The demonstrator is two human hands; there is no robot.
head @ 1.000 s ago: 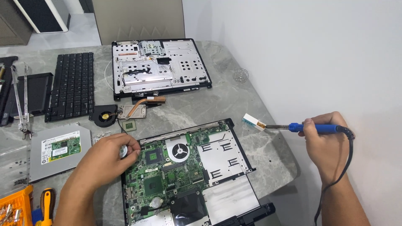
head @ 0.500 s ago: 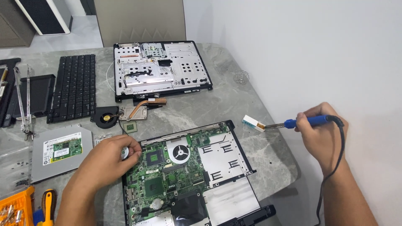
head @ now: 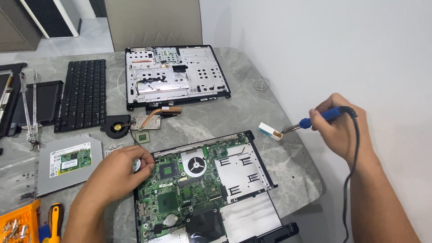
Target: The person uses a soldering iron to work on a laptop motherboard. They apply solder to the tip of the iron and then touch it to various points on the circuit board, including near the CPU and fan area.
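My right hand (head: 343,130) is curled tight round the blue handle of a soldering iron (head: 319,117), fingers closed on it, its black cord (head: 348,180) hanging down past my wrist. The iron's metal tip points left and touches — or sits just at — the brown end of a small white block (head: 270,131) lying on the grey marble table (head: 252,112) near its right edge.

My left hand (head: 118,173) is half closed, fingertips pinched on something small and silvery at the left edge of the green motherboard (head: 180,189); can't tell what it is. The board sits in an open black laptop base (head: 256,211), with a round fan (head: 196,164) near its top middle and a bare metal plate to the right.

Further out — a loose square chip (head: 143,137) just above my left hand, a copper heatsink (head: 155,118) with a black blower fan (head: 117,126) beside it, and a silver laptop chassis panel (head: 175,74) at the far side. To the left: a black keyboard (head: 83,94), a grey optical drive (head: 67,162), metal hinge brackets (head: 30,108). Bottom left corner, an orange parts box (head: 18,222) and a screwdriver with an orange-and-black handle (head: 55,220).
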